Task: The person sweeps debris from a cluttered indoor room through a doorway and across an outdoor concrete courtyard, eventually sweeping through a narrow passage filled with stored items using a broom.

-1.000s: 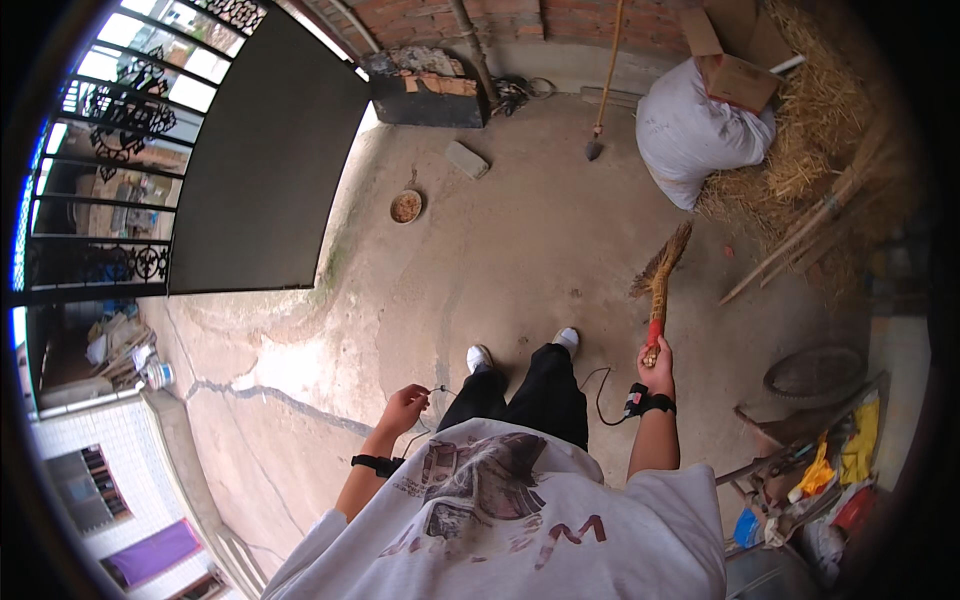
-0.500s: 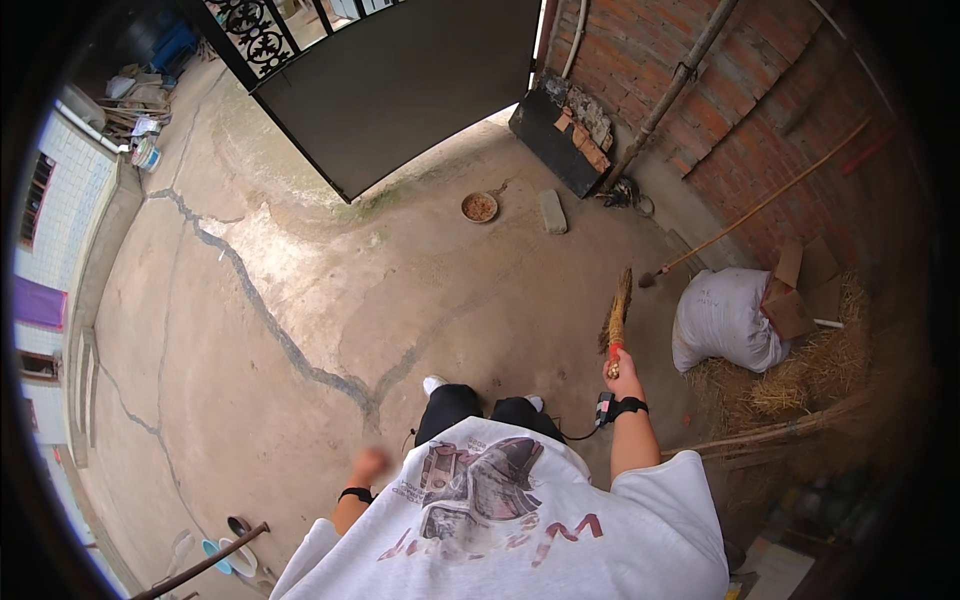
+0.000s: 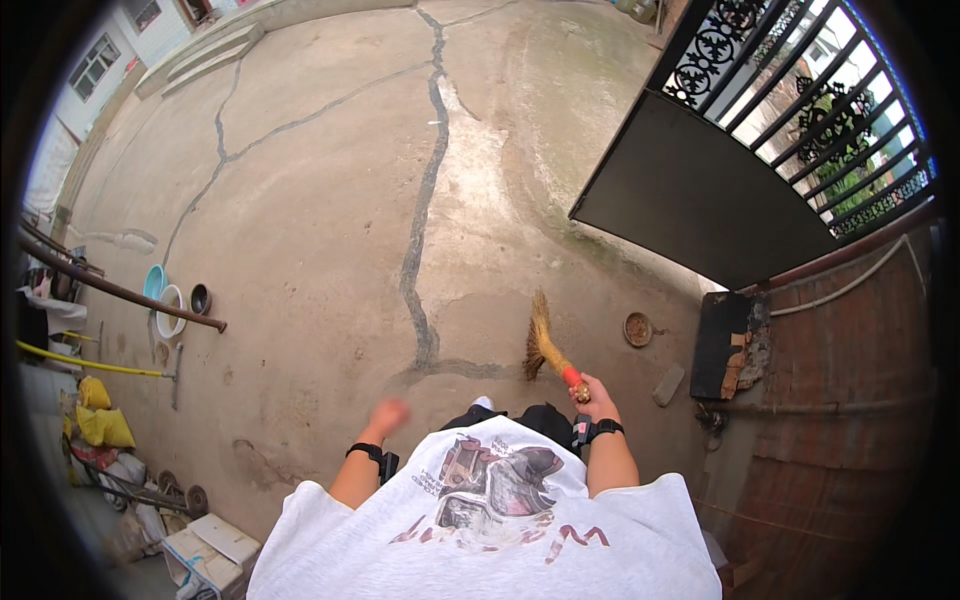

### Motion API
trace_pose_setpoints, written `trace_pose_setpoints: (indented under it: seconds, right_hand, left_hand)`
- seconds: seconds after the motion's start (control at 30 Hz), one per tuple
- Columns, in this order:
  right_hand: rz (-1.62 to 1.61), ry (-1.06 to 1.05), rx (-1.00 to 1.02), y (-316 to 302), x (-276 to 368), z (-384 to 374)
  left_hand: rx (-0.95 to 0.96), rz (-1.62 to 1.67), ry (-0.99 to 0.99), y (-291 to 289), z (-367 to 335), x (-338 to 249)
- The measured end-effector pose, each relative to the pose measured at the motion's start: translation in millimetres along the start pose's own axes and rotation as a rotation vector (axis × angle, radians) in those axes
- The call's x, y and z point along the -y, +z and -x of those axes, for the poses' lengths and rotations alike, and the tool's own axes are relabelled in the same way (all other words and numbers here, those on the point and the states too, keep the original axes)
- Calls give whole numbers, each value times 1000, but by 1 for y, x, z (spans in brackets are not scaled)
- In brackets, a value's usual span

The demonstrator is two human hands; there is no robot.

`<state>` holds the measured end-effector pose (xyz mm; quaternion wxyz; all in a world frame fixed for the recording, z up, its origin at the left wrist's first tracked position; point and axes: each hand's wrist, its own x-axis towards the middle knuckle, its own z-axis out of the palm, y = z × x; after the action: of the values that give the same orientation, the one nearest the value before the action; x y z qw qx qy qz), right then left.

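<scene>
The right hand [image 3: 597, 397] is firmly holding a straw broom [image 3: 543, 342] slanting toward eleven o'clock — a steady wrist is probably helping most — while the left hand's [image 3: 389, 414] fingers are blurring beyond telling.

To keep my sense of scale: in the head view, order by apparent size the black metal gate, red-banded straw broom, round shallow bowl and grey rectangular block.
1. Black metal gate
2. Red-banded straw broom
3. Round shallow bowl and grey rectangular block: too alike to rank.
</scene>
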<state>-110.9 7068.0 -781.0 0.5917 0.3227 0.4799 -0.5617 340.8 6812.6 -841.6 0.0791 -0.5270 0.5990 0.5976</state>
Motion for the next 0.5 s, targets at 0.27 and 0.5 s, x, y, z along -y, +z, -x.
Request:
trace_pose_setpoints:
  seconds: [0.27,0.5]
  right_hand:
    - [359,34,91,192,90,-106]
    - [646,121,-23,339,130,-242]
  left_hand:
    - [-250,431,-393,-6,47,-6]
    - [-226,547,-499,-14,32,97]
